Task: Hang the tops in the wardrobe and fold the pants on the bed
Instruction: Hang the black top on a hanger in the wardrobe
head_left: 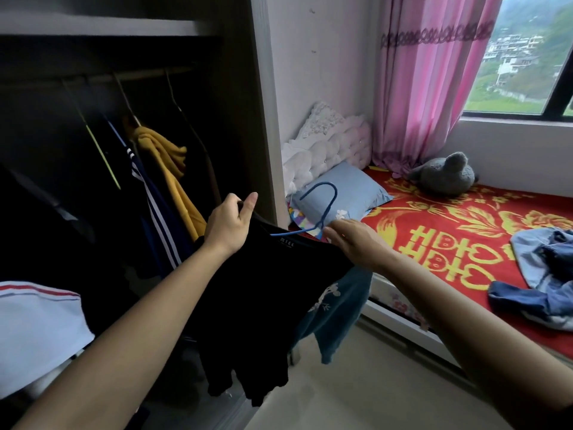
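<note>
A black top [263, 290] hangs on a blue hanger [322, 206] in front of the open wardrobe [235, 103]. My left hand [229, 225] pinches the top's left shoulder. My right hand [353, 240] grips its right shoulder beside the hanger's neck. The hook points up and is not on the rail [124, 76]. Several tops hang from the rail, among them a yellow one [173, 172] and a navy striped one [155, 200]. Denim pants [545, 274] lie crumpled on the red bed [449, 237]. A blue denim garment [335, 308] hangs over the bed's edge behind the black top.
A blue pillow [344, 193] and a grey plush toy [443, 175] lie at the head of the bed. A pink curtain [424, 82] hangs by the window. White folded clothes [37, 330] sit at the lower left in the wardrobe. Pale floor [372, 392] lies below.
</note>
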